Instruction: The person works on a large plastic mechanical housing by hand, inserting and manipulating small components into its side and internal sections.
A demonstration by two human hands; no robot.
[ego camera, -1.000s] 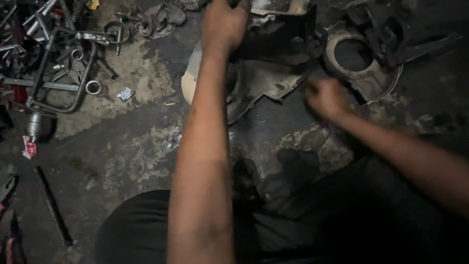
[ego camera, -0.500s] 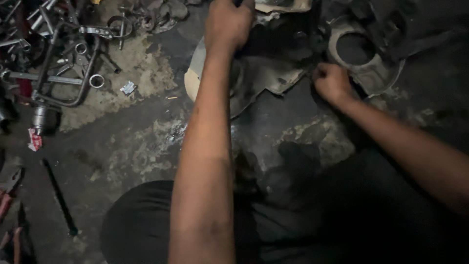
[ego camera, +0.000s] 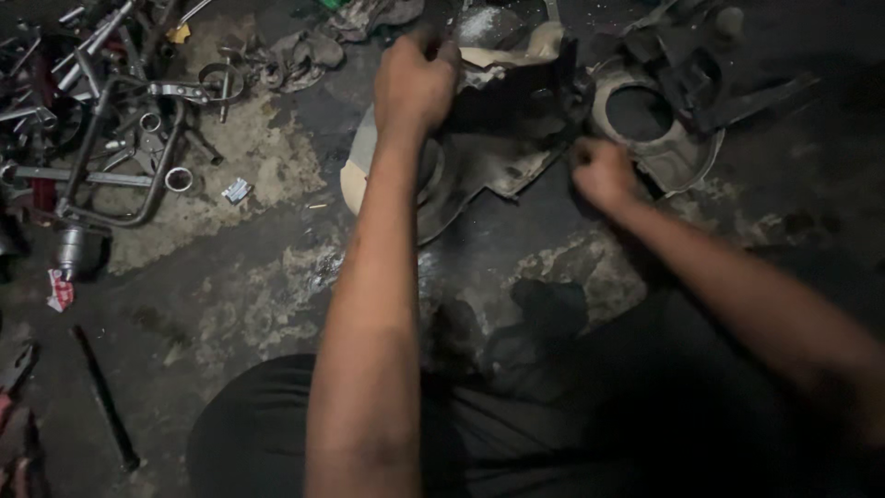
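Dark cover part (ego camera: 502, 129): lying on the greasy floor (ego camera: 277, 277) just ahead of the knees, on top of a pale round plate (ego camera: 359, 171).
Left hand (ego camera: 415, 83): grip clamped over the cover's top edge.
Right hand (ego camera: 604, 171): blurry, curled up at the cover's right edge; can't tell if it's actually pinching anything.
Progress: looks like early days to me. Cover is only being handled, nothing visibly off it or fitted.
Nearby: ring-shaped casing (ego camera: 659, 129) just right of it.
Further out: tube frame (ego camera: 120, 157) and loose bits on the left, a dark rod (ego camera: 106, 401) lower left.
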